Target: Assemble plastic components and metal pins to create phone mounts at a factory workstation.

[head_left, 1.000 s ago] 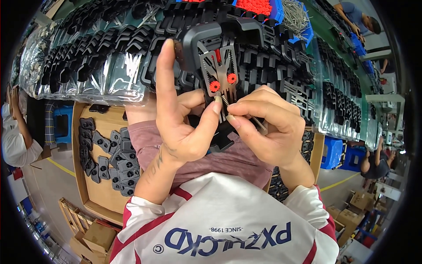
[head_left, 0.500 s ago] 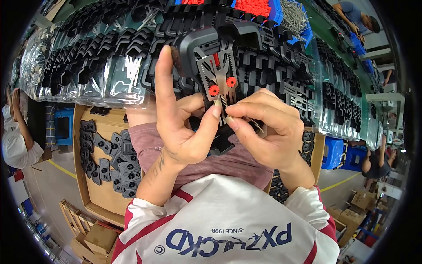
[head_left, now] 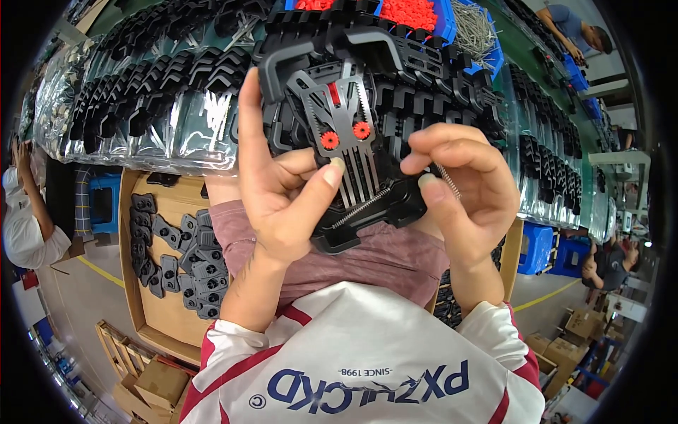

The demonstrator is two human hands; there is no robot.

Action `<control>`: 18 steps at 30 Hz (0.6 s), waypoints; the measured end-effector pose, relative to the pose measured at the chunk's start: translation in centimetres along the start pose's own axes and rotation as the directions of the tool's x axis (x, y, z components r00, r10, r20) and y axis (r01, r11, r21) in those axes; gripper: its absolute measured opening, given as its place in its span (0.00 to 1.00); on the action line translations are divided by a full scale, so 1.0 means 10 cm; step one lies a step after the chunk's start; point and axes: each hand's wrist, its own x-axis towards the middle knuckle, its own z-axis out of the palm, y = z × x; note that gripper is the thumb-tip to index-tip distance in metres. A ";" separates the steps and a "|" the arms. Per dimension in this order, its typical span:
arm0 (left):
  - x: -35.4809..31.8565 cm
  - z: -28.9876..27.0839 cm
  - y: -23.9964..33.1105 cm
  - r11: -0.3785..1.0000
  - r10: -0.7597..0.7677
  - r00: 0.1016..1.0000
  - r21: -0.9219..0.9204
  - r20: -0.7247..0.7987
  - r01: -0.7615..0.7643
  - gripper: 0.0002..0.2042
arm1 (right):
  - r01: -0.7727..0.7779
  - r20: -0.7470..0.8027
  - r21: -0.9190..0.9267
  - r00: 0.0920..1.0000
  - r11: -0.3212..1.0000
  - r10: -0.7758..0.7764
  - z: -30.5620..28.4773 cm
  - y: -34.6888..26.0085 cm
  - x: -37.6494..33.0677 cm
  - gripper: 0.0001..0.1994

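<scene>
My left hand point(head_left: 282, 201) grips a black plastic holder assembly point(head_left: 395, 205) by its left side, thumb on its face and index finger stretched up along it. On that face sit a slotted metal plate point(head_left: 340, 99), two red gears point(head_left: 329, 140) and long metal strips. Across the assembly's lower part lies a thin coil spring point(head_left: 360, 206), slanting up to the right. Off its right side my right hand point(head_left: 480, 194) is closed, with a second coil spring point(head_left: 448, 182) between thumb and fingers. My left fingers are partly hidden behind the holder.
Rows of black brackets point(head_left: 191, 67) cover the bench ahead. Behind them stand blue bins of red parts point(head_left: 408, 13) and metal pins point(head_left: 474, 32). At left, a cardboard box point(head_left: 166, 338) holds black parts. A blue stool point(head_left: 534, 247) stands at right; other people sit at both sides.
My right hand has moved right, away from the holder, with a spring in it. The holder has turned and shifted left, and its strips and the spring lying across it now show.
</scene>
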 end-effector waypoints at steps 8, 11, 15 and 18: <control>0.02 -0.01 0.02 0.995 -0.100 0.994 -0.015 0.031 0.101 0.44 | 0.434 0.573 -0.320 0.797 0.842 -0.193 -0.14 0.01 0.12 0.15; 0.01 -0.04 -0.04 0.995 -0.090 0.993 0.056 0.070 0.086 0.44 | 0.485 0.661 -0.422 0.743 0.766 -0.107 -0.09 -0.08 0.15 0.15; -0.01 -0.04 -0.07 0.989 -0.095 0.989 0.123 0.112 0.081 0.44 | 0.579 0.744 -0.535 0.667 0.616 0.019 -0.03 -0.19 0.19 0.15; -0.02 -0.02 -0.05 0.985 -0.140 0.983 0.122 0.115 0.126 0.44 | 0.674 0.776 -0.597 0.622 0.434 0.100 -0.01 -0.24 0.21 0.14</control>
